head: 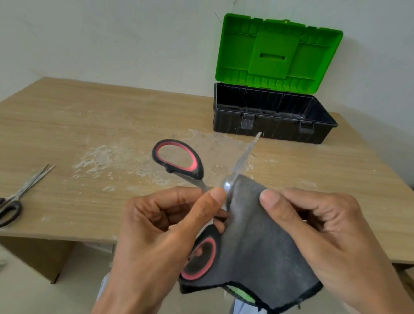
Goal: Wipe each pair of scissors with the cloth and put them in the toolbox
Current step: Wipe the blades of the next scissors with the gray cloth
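Head view: lid-up toolbox [270, 129], bare black interior; left grip [160, 228] round red-handled scissors [242, 161], right grip [320, 232] pinched on cloth [254, 251].

Your bench [103, 110] is a pale wooden top. Its near edge runs beneath your left hand [162, 229] and right hand [320, 232]. Beyond your right hand, at the far edge, stands the toolbox [275, 129], a black tub with its green lid [278, 54] raised. Well to the left of your left hand, near the front edge, lie black-handled scissors [4, 202], tips pointing away. Whitish smears [114, 157] streak the top just beyond your left hand.
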{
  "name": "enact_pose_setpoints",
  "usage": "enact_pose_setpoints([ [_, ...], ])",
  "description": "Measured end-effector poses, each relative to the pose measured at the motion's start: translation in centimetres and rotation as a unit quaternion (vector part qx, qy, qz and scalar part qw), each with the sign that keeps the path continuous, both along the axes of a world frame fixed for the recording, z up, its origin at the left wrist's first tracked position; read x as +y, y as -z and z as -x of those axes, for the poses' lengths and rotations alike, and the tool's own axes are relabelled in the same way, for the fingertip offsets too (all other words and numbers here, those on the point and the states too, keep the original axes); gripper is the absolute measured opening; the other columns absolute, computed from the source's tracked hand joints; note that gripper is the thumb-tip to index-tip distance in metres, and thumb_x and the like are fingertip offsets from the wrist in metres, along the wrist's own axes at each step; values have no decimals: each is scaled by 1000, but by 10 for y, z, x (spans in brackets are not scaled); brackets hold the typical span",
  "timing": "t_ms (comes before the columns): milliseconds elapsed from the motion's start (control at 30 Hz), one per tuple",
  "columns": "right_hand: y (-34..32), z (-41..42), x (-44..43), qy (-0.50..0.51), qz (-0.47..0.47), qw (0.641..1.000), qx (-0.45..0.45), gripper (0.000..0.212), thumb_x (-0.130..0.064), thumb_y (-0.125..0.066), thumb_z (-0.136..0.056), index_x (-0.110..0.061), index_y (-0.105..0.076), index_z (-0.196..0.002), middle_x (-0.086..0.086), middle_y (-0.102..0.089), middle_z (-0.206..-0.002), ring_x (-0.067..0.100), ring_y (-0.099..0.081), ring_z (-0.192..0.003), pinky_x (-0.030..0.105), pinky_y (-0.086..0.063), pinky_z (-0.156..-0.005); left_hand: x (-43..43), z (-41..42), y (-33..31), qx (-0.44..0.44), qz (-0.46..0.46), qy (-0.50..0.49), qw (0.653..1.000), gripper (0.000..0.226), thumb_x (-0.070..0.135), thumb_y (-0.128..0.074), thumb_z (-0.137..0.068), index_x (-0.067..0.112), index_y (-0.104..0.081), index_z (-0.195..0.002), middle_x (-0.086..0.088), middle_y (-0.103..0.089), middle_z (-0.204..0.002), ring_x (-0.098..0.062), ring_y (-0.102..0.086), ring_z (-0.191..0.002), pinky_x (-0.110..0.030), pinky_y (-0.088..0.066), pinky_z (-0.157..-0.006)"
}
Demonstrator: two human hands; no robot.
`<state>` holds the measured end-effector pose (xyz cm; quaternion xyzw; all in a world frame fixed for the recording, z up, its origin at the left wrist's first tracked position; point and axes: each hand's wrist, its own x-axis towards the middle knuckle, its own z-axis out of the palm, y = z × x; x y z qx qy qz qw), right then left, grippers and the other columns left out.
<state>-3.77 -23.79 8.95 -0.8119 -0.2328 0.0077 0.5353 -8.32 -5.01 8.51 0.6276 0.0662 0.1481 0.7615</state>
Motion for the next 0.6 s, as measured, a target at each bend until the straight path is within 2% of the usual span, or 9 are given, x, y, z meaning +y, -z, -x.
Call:
enact_pose_setpoints([
  [100, 2, 0, 5, -46, 23, 998, 34, 52, -63, -58, -92, -15, -78, -84, 10, -62, -62, 30, -56, -53, 39, -41, -49, -4, -1, 0, 3, 16, 5, 1000, 18, 29, -77, -69, 10, -78, -69, -18, -74, -71, -30, -66, -65, -45, -47, -68],
  [200, 2, -1, 2, -44, 25, 998, 37, 55, -62, -62, -90, -11, -75, -78, 11, -64, -63, 32, -60, -57, 29, -41, -49, -1, -2, 1, 12, 36, 2, 999, 21, 27, -77, -69, 5, -77, -67, -20, -73, -70, -30, -67, -64, -43, -49, -70],
  [267, 2, -2, -2, -26, 29, 999, 25, 59, -64, -61, -91, -8, -76, -78, 17, -61, -63, 38, -58, -57, 34, -40, -49, 1, -2, 1, 13, 33, 5, 999, 21, 26, -77, -70, 6, -77, -66, -18, -74, -70, -30, -68, -63, -40, -50, -69],
  [333, 2, 0, 0, -32, 32, 999, 27, 55, -64, -60, -92, -13, -78, -81, 17, -63, -64, 41, -57, -58, 42, -40, -49, -1, -1, 2, 17, 29, 13, 999, 20, 26, -77, -71, 6, -77, -67, -20, -73, -70, -33, -63, -64, -47, -45, -68],
  [433, 2, 1, 6, -64, 31, 997, 35, 43, -60, -59, -97, -28, -77, -75, 3, -63, -59, 25, -53, -50, 32, -37, -46, -2, -1, 2, 17, 26, 19, 999, 20, 26, -77, -71, 7, -77, -68, -24, -71, -70, -36, -58, -65, -48, -42, -67],
  [467, 2, 1, 5, -62, 30, 997, 35, 42, -59, -59, -97, -29, -77, -74, 0, -62, -57, 21, -52, -48, 28, -36, -46, -1, -1, 2, 16, 20, 19, 999, 20, 27, -77, -71, 7, -76, -66, -22, -71, -68, -34, -57, -63, -45, -42, -65],
  [500, 2, 0, 2, -56, 28, 997, 34, 45, -59, -59, -97, -26, -78, -74, -1, -62, -57, 21, -53, -47, 29, -38, -44, 0, 0, 2, 13, 12, 18, 1000, 22, 28, -76, -72, 7, -76, -64, -19, -70, -64, -30, -56, -60, -40, -42, -60],
  [600, 0, -2, -10, -10, -4, 999, 35, 43, -59, -59, -94, -24, -83, -85, 9, -73, -67, 38, -66, -58, 48, -49, -47, 10, 2, -1, 4, -30, 15, 999, 25, 31, -74, -75, 9, -76, -62, -12, -66, -57, -21, -49, -51, -25, -38, -47],
])
